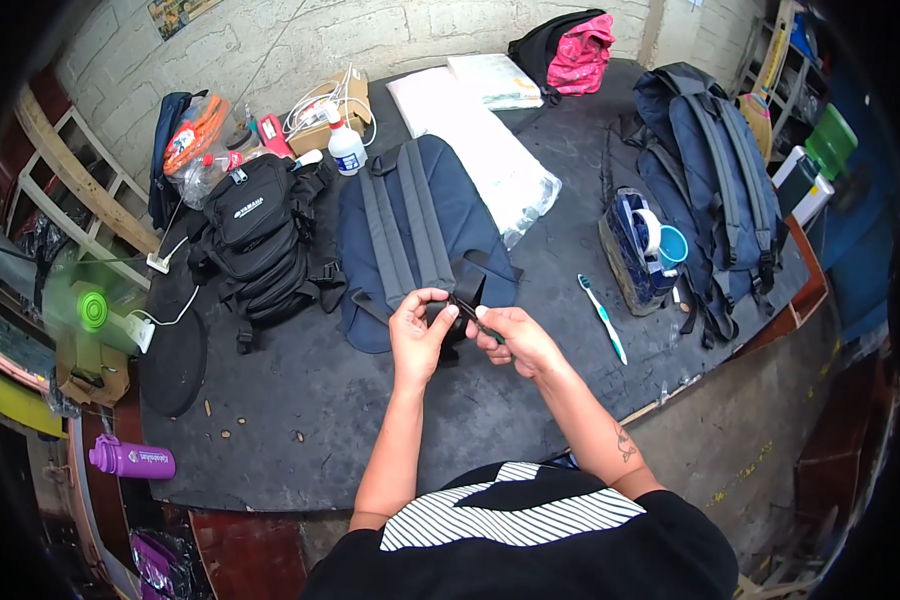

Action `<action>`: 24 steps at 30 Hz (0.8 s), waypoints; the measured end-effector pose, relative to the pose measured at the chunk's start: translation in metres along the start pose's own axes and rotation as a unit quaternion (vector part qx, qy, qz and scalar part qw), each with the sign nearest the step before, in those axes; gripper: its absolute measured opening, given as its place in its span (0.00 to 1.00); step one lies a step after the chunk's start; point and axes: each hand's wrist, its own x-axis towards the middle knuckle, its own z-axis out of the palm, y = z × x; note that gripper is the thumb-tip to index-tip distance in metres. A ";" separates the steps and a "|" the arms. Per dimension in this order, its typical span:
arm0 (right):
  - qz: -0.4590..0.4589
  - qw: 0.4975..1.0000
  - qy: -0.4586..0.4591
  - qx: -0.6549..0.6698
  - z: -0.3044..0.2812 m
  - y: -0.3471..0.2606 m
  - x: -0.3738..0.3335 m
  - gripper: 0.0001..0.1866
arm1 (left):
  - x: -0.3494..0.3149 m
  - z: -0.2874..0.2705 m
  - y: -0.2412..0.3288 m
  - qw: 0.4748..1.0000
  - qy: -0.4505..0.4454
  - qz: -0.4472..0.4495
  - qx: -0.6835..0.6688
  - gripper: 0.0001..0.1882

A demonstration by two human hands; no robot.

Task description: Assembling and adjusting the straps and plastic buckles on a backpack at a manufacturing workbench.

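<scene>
A navy backpack [469,223] with grey shoulder straps lies on the dark table in front of me. At its lower edge, my left hand [419,332] pinches a black webbing strap [469,288] between thumb and fingers. Close against it, my right hand [520,343] is closed on a small, slim dark tool [487,331], whose tip meets the strap near my left fingertips. The exact kind of tool is too small to make out. Both hands are raised just over the bag's near end.
Left of the backpack sits a black bag [255,225], with a spray bottle [345,145] behind. A toothbrush [602,320], a clear-sided pouch [632,262] and another navy backpack [715,170] lie to the right. White plastic-wrapped material [480,165] stretches behind. A purple bottle [135,458] is at the lower left.
</scene>
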 end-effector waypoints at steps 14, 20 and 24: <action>-0.102 0.968 0.111 -0.199 -0.005 0.025 0.014 0.16 | -0.002 -0.008 -0.012 0.996 0.001 -0.082 -0.044 0.10; 0.054 0.998 0.005 0.033 -0.006 0.011 0.007 0.16 | 0.001 -0.011 -0.008 0.997 -0.011 -0.078 -0.012 0.11; 0.060 0.998 0.005 0.010 -0.008 0.008 0.006 0.16 | 0.000 -0.012 -0.008 0.996 -0.020 -0.081 -0.016 0.11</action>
